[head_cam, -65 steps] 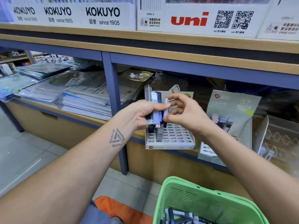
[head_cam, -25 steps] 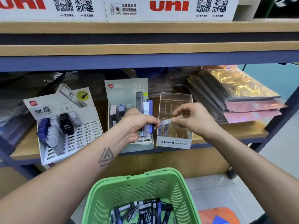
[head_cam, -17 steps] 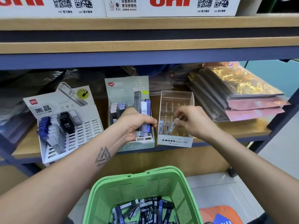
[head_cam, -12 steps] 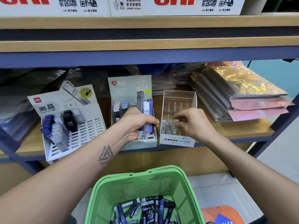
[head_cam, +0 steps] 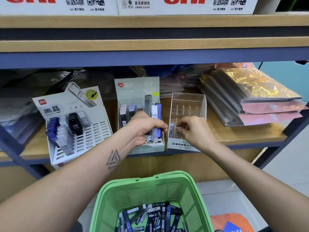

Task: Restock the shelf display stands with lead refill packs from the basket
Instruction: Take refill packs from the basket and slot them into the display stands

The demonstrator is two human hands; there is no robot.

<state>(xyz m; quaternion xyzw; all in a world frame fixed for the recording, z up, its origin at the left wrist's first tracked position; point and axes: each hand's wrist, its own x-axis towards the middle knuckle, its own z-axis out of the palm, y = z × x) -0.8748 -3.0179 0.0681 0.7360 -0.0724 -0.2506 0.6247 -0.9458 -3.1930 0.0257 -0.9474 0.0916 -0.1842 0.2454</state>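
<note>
My left hand (head_cam: pixel 143 129) grips a bundle of lead refill packs (head_cam: pixel 154 114), grey, white and dark blue, upright in front of the green 0.7 stand (head_cam: pixel 137 87). My right hand (head_cam: pixel 195 131) reaches into the front row of the clear MONO stand (head_cam: pixel 187 101), fingertips pinching a small clear pack (head_cam: pixel 177 132) beside another pack (head_cam: pixel 171 130) standing there. The white stand (head_cam: pixel 93 131) at the left holds several blue, white and black HB packs. The green basket (head_cam: pixel 145 190) below holds several loose packs.
The stands sit on a wooden shelf (head_cam: pixel 234 133) with a blue metal frame (head_cam: pixel 150 56). Stacked shiny folders (head_cam: pixel 254 101) lie at the right. White uni boxes (head_cam: pixel 184 5) stand on the upper shelf. An orange object (head_cam: pixel 230 221) lies on the tiled floor.
The view swung from the white stand to the MONO stand. My right hand carried a clear pack down into the MONO stand's front row. My left hand keeps its bundle.
</note>
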